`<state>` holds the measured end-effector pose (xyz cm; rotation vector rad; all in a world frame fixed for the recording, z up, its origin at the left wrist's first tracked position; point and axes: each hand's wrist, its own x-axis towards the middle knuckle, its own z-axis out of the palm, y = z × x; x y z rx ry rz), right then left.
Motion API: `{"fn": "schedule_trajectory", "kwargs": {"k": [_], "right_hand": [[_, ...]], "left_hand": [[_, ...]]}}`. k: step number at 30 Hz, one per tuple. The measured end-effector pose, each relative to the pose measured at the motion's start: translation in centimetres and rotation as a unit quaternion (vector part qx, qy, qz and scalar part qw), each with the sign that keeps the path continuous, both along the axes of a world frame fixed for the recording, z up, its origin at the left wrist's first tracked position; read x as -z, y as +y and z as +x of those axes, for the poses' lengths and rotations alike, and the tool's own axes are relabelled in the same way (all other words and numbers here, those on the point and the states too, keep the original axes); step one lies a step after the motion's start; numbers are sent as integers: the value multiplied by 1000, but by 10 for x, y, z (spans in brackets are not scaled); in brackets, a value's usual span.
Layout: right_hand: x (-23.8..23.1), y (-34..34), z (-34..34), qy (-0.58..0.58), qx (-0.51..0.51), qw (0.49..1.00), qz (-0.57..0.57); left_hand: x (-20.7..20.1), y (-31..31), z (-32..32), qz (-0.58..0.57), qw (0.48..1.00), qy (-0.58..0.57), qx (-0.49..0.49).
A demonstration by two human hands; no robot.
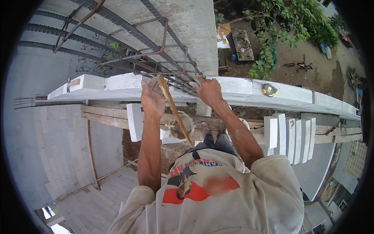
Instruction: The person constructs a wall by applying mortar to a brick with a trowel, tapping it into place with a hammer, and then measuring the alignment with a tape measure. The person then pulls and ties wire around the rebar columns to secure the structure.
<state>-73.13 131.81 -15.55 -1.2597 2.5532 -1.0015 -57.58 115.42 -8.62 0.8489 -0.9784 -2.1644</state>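
Observation:
I stand on a plank scaffold at a white block wall (249, 91) and look down along my body. My left hand (152, 100) reaches up to the wall's top edge and closes around the upper part of a long wooden stick (175, 113), which slants down toward my feet. My right hand (209, 92) rests on the wall top with its fingers spread, the fingertips touching the foot of a rebar cage (128, 37) that rises from the wall. The cage's thin cross bars run between my two hands.
A yellow tape measure (269, 90) lies on the wall top to the right. Several white blocks (290, 134) stand on the planks (105, 115) at right, one more (134, 121) at left. A bucket (182, 126) sits by my sandalled feet (212, 128). The ground lies far below.

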Motion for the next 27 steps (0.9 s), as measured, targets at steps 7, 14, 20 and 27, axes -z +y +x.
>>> {"fn": "schedule_trajectory", "kwargs": {"k": [7, 14, 20, 27], "right_hand": [[1, -15, 1, 5, -5, 1000, -9], [-3, -22, 7, -17, -8, 998, 58], [2, -22, 9, 11, 23, 999, 35], [-4, -21, 8, -14, 10, 999, 39]], "left_hand": [[8, -3, 5, -112, 988, -77, 81], [12, 17, -6, -285, 942, -154, 89], [8, 3, -10, -176, 974, -98, 106], [-11, -15, -17, -46, 981, -98, 163]]}}
